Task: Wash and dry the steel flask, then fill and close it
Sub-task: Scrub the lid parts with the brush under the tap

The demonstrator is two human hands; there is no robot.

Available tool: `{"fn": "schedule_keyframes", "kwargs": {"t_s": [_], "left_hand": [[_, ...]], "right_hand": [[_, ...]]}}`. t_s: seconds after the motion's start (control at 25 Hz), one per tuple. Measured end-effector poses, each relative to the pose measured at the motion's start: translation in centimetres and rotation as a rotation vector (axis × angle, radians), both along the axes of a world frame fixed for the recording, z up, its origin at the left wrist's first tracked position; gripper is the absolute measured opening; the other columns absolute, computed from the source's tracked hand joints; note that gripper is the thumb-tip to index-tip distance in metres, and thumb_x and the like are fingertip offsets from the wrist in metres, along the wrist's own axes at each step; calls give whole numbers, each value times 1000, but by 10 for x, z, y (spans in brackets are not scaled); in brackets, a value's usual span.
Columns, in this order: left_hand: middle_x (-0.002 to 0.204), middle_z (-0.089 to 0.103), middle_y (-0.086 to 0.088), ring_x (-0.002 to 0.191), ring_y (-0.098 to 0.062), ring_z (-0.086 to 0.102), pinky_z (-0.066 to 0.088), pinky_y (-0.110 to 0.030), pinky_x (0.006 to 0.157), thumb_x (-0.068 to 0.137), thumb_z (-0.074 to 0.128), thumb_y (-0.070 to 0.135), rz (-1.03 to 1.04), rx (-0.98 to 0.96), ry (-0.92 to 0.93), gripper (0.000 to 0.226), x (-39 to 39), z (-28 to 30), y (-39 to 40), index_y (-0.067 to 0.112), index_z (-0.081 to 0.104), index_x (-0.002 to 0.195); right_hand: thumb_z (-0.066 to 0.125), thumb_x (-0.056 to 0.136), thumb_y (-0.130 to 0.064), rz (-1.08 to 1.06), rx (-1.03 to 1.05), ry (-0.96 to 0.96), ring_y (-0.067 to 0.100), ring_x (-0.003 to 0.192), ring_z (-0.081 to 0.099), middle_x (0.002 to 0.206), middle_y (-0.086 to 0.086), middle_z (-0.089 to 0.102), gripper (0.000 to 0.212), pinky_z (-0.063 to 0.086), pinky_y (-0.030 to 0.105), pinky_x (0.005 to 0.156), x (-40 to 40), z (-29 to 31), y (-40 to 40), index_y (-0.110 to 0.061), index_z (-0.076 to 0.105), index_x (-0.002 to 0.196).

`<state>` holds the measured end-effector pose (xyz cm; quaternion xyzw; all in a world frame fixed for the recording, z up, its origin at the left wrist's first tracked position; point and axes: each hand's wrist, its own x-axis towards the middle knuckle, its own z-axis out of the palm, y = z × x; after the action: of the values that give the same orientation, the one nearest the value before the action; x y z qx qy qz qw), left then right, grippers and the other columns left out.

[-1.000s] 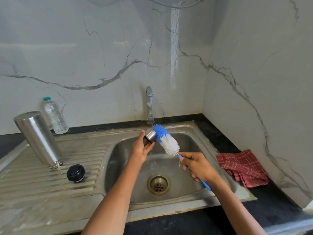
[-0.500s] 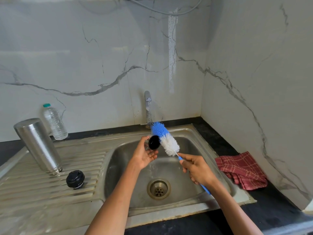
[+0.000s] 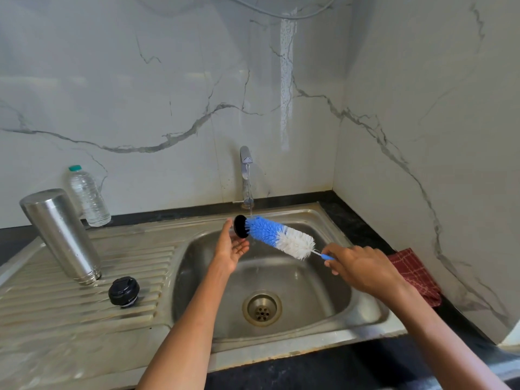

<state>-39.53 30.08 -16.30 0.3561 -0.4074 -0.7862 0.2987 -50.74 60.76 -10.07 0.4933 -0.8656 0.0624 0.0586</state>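
The steel flask (image 3: 60,235) stands upside down on the left draining board, wet. Its black stopper (image 3: 124,291) lies on the ridges just in front of it. Over the sink basin (image 3: 332,291), my left hand (image 3: 230,249) holds the flask's small steel cup (image 3: 240,226), its dark opening turned to the right, under the thin stream from the tap (image 3: 246,175). My right hand (image 3: 363,270) grips the blue handle of a blue and white bottle brush (image 3: 278,237), whose blue tip touches the cup's mouth.
A clear plastic water bottle (image 3: 87,197) with a green cap stands by the back wall behind the flask. A red checked cloth (image 3: 413,273) lies on the dark counter to the right of the sink. Marble walls close off the back and right.
The cup has turned so its dark opening faces the brush. The brush has swung flatter, its blue tip now at the cup's mouth. The view has tilted.
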Motion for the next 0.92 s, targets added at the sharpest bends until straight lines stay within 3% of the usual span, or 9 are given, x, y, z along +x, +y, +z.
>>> {"fn": "schedule_keyframes", "kwargs": {"t_s": [0.16,0.28,0.48,0.6,0.72,0.8,0.92], "left_hand": [[92,68,-15,85,-27,63,54,-45,97,95,66,49,-63,-117,-86,36,-10,-3,14,13,61,94],[98,69,-18,89,-28,65,57,-43,93,95,64,49,-77,-126,-93,42,-12,-4,16,8,63,103],[101,71,-19,92,-29,68,59,-40,86,93,68,49,-80,-79,-75,48,-8,-7,8,3,64,106],[109,68,-23,100,-33,68,58,-39,83,92,69,49,-137,-23,-50,53,-6,-3,12,2,61,115],[116,66,-25,106,-34,67,58,-39,83,90,71,47,-133,25,-10,58,-6,0,12,-1,60,121],[117,67,-25,107,-34,68,58,-40,84,91,72,43,-123,41,27,56,-8,3,12,-1,60,123],[118,66,-25,109,-35,68,58,-38,84,91,73,38,-121,34,24,56,-9,6,15,-3,59,126]], "right_hand": [[32,107,-49,33,24,194,20,73,63,94,-10,67,26,45,35,63,-6,6,6,-38,44,128],[30,108,-48,69,51,284,19,68,61,93,-9,66,26,42,34,58,-6,10,12,-37,44,128],[34,109,-43,120,41,369,21,76,63,108,-12,61,24,36,34,56,-5,21,13,-35,48,127],[49,104,-33,22,5,479,21,81,59,104,-8,57,16,33,33,57,-12,19,-8,-31,56,119],[68,90,-21,116,-6,615,21,77,53,90,-6,61,14,34,32,61,-23,20,-24,-27,67,103],[63,94,-24,195,29,522,24,80,59,89,-3,65,10,38,33,61,-37,22,-30,-26,68,102],[43,103,-31,66,50,-81,29,82,66,88,3,68,25,51,39,71,-45,40,-39,-28,64,88]]}}
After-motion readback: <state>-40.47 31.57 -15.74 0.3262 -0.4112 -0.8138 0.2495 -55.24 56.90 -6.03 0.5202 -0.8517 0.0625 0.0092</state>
